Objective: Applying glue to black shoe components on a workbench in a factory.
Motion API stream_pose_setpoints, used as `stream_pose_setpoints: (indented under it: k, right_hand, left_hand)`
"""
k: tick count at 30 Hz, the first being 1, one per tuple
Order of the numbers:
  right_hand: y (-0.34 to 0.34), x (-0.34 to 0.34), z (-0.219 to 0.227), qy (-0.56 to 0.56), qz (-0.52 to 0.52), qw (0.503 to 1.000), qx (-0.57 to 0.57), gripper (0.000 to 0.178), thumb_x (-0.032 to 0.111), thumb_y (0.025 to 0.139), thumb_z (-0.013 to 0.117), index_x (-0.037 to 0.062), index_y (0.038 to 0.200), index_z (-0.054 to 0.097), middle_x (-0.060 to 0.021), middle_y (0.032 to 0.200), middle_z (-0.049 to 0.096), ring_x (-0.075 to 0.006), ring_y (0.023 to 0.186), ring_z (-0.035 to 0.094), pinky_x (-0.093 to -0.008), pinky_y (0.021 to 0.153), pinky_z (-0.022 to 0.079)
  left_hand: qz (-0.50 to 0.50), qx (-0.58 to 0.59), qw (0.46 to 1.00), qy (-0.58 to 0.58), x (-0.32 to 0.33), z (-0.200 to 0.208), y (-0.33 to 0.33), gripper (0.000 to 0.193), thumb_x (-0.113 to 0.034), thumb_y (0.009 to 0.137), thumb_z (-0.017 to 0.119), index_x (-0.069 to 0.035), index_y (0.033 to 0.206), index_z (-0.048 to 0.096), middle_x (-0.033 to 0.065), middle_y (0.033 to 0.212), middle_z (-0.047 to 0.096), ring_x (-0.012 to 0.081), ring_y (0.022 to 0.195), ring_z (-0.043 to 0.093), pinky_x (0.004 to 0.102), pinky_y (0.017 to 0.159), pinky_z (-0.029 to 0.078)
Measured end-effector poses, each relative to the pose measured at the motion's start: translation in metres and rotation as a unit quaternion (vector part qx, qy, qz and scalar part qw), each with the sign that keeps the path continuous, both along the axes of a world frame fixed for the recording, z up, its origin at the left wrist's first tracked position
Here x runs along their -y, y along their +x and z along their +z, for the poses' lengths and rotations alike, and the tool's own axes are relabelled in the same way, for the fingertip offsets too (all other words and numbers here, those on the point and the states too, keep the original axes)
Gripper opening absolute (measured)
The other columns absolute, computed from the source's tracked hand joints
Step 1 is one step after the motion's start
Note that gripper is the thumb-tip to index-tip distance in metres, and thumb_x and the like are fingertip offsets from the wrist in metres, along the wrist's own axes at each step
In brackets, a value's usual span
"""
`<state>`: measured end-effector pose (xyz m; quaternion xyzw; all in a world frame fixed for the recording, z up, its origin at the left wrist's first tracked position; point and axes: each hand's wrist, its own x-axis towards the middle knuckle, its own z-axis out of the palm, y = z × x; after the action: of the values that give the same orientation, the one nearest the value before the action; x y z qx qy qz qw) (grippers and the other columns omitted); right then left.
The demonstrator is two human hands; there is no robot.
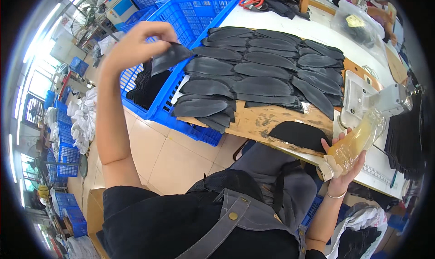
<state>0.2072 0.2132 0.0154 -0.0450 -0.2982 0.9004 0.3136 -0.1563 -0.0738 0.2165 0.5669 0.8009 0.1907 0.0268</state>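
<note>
My left hand (136,44) is raised over the blue crate (190,19), its fingers pinching a dark curved fabric piece (170,57) by one edge. Beside it, several similar black pieces (263,73) lie overlapping in rows on a wooden board (253,121). One separate black piece (299,134) rests on the board's near edge. My right hand (346,166) grips a translucent yellowish squeeze bottle (358,143) with a brush-like tip pointing down, just right of that piece.
More black pieces lie inside the blue crate. Red-handled scissors (253,2) rest on the white table at the back. A white machine (367,96) stands to the right, with stacked black pieces (405,141) beyond it. Blue crates and white bags line the tiled floor at left.
</note>
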Motion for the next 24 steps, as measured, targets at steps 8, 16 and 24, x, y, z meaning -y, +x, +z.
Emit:
stream_pose_setpoints:
  k: [8, 16, 24]
  right_hand:
    - [0.003, -0.003, -0.002, -0.01, -0.003, 1.0, -0.002, 0.065, 0.047, 0.087, 0.044, 0.0056, 0.135, 0.031, -0.0136, 0.113, 0.054, -0.028, 0.102, 0.056, -0.0578, 0.099, 0.033]
    - [0.004, -0.001, -0.002, -0.012, -0.01, 1.0, -0.001, 0.064, 0.048, 0.088, 0.042, 0.0061, 0.135, 0.032, -0.0131, 0.112, 0.055, -0.0278, 0.101, 0.057, -0.058, 0.099, 0.033]
    - [0.002, -0.004, -0.003, -0.018, 0.0, 1.0, -0.007, 0.062, 0.047, 0.088, 0.042, 0.0058, 0.132, 0.034, -0.0123, 0.111, 0.054, -0.0277, 0.1, 0.058, -0.0575, 0.098, 0.034]
  left_hand:
    - [-0.047, 0.0, 0.992, -0.118, -0.058, -0.102, -0.028, 0.016, -0.009, 0.07, 0.06, -0.005, 0.084, 0.067, 0.0115, 0.08, 0.063, 0.0244, 0.075, 0.061, 0.0333, 0.069, 0.049]
    - [-0.005, -0.039, 0.995, -0.096, -0.064, -0.107, -0.03, 0.012, -0.006, 0.072, 0.062, -0.006, 0.082, 0.068, 0.0101, 0.083, 0.062, 0.0239, 0.079, 0.06, 0.0344, 0.071, 0.048]
    - [-0.038, -0.101, 0.992, -0.062, -0.056, -0.112, -0.028, 0.011, -0.006, 0.076, 0.059, -0.005, 0.083, 0.067, 0.0081, 0.08, 0.061, 0.0262, 0.084, 0.057, 0.0373, 0.076, 0.044]
